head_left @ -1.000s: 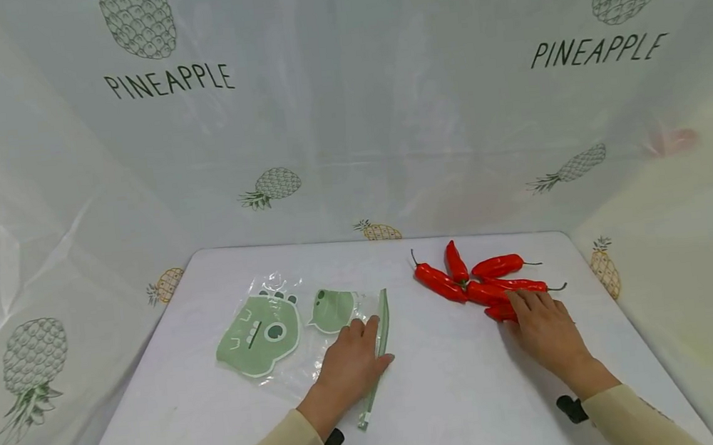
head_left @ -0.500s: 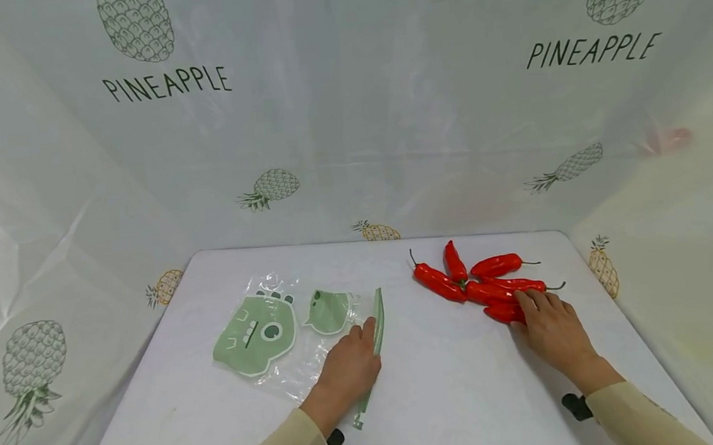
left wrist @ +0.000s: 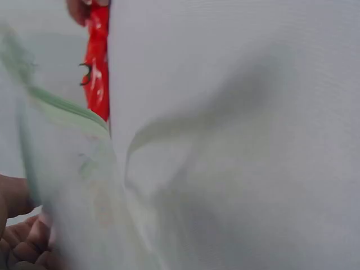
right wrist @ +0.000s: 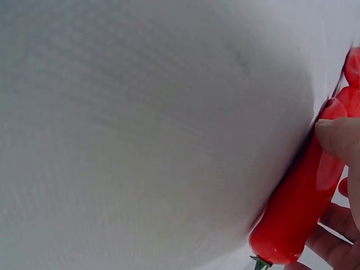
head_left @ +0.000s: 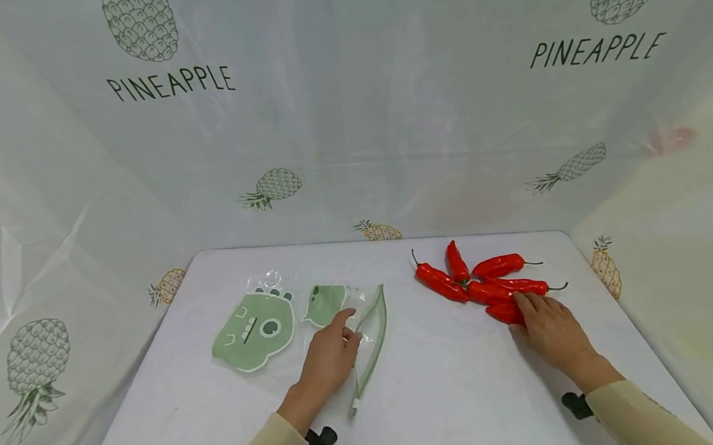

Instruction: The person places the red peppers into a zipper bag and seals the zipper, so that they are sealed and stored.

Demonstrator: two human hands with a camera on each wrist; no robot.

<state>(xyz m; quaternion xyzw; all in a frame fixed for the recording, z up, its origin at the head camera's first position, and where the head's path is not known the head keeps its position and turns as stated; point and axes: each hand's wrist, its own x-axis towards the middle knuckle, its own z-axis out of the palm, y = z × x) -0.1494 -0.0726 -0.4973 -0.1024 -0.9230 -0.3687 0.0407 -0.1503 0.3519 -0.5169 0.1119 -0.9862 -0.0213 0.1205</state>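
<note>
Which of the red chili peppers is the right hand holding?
The right hand holds the pepper nearest the person, at the near edge of the pile; the other peppers lie farther back, untouched.

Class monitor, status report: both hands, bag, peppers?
Left hand pinches zip bag mouth open. Right hand grips nearest red pepper. Nothing lies between them.

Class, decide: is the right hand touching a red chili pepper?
Touching. The right wrist view shows the right hand with thumb and fingers wrapped round a red chili pepper.
</note>
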